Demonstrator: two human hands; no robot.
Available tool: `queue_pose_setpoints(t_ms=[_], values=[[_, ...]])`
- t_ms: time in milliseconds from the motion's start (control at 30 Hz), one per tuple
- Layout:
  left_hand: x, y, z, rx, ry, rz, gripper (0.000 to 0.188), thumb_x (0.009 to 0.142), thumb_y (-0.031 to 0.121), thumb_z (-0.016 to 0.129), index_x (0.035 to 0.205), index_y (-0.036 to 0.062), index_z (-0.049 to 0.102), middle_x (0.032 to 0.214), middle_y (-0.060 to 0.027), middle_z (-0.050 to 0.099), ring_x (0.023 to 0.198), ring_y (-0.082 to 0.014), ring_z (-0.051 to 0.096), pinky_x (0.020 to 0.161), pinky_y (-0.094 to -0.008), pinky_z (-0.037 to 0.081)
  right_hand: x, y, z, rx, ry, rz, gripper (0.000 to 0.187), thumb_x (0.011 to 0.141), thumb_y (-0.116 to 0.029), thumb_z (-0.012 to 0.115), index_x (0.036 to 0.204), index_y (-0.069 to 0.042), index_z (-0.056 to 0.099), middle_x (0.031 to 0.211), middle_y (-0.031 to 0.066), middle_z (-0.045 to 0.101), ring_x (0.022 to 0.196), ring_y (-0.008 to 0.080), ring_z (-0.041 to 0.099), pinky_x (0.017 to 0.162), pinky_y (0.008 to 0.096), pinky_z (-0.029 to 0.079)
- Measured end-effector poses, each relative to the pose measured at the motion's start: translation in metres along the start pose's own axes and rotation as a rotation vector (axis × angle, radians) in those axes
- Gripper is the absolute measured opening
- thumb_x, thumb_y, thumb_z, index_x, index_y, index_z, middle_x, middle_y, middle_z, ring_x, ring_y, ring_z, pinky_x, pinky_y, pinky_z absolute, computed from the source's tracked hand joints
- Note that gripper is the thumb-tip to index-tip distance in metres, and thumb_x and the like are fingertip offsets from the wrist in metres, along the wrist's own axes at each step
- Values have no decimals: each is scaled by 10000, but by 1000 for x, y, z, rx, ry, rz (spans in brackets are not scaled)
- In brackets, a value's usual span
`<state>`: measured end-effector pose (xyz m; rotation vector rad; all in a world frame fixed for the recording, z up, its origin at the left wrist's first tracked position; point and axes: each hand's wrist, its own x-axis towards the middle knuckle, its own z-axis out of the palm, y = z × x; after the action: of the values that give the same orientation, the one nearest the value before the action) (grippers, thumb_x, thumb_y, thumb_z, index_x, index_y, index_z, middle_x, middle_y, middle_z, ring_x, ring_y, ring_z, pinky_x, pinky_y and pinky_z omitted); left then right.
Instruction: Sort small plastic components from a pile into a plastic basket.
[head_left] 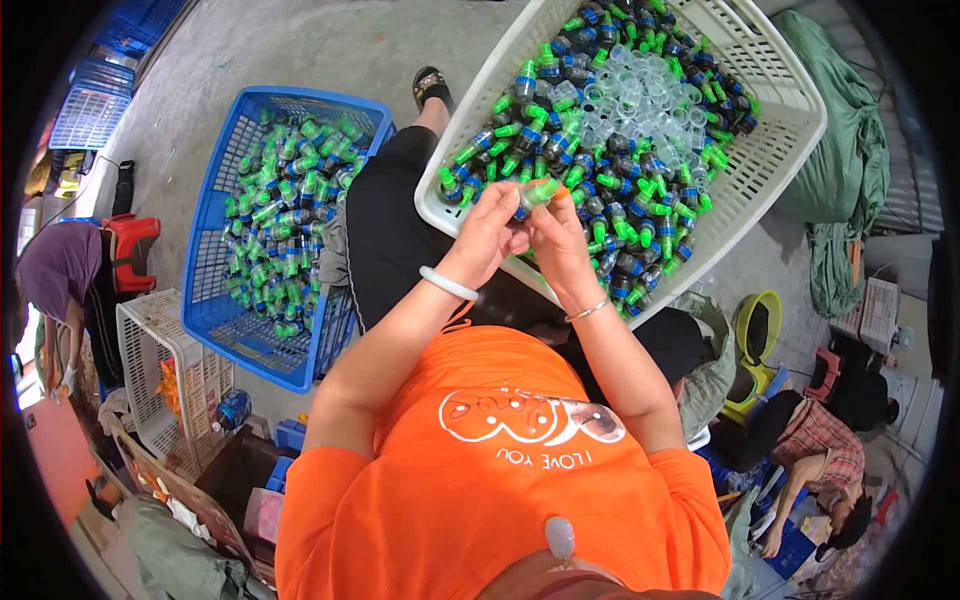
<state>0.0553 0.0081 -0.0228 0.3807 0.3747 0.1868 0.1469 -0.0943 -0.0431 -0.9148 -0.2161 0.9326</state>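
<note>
Just over the near edge of a white basket (436,208), my two hands meet around a small plastic piece with a green nozzle (541,193); it looks partly covered by a clear cap. My left hand (489,232) pinches its lower end, and the fingers hide much of the body. My right hand (558,238) has thumb and fingers closed around the green end. Many similar pieces (625,215) with dark bodies, blue rings and green nozzles fill the basket. On top of them lies a heap of loose clear caps (640,100).
At left stands a blue basket (250,362) full of capped green-nozzle pieces (290,215). A white crate (150,370) is near it. One person (65,265) bends at far left; another, in a plaid shirt (820,445), works at lower right. Green sacking (835,140) hangs beyond the white basket.
</note>
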Motion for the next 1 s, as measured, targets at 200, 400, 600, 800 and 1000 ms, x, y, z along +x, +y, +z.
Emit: queue_pose_setpoints(t_ms=[200, 400, 600, 800, 1000], values=[[-10, 10, -5, 792, -33, 334, 229, 997, 197, 497, 1167, 46, 473, 930, -28, 536, 749, -98, 494, 681, -245, 430, -1, -53, 3, -938, -245, -344, 344, 816, -174, 720, 1096, -60, 555, 1076, 80, 560, 928, 211, 576, 811, 332, 455], [-16, 22, -14, 957, -102, 242, 236, 984, 166, 521, 1172, 39, 457, 968, -37, 538, 855, -88, 518, 772, -245, 446, -1, -84, 16, -1689, -525, -767, 399, 762, -249, 757, 1035, -42, 553, 1022, 131, 564, 850, 299, 586, 734, 378, 446], [-33, 19, -10, 1199, -114, 444, 221, 967, 145, 538, 1148, 36, 477, 999, -54, 544, 892, -111, 543, 793, -254, 447, -12, -71, 11, -1468, -516, -361, 308, 815, -283, 720, 941, -35, 588, 777, 105, 591, 691, 262, 592, 621, 335, 444], [-50, 16, -21, 1250, -58, 443, 238, 943, 121, 575, 1137, 25, 476, 969, -81, 570, 846, -156, 583, 771, -284, 476, -15, -45, 13, -1041, -363, 175, 324, 856, -346, 681, 873, -30, 614, 640, 60, 570, 568, 234, 574, 547, 311, 434], [-70, 40, -74, 1114, 341, 568, 210, 928, 98, 590, 1121, 42, 528, 1019, -84, 542, 922, -142, 541, 803, -271, 464, 20, -55, 22, -1437, -224, -179, 360, 850, -269, 688, 1114, -41, 594, 869, 58, 592, 730, 166, 573, 636, 303, 471]])
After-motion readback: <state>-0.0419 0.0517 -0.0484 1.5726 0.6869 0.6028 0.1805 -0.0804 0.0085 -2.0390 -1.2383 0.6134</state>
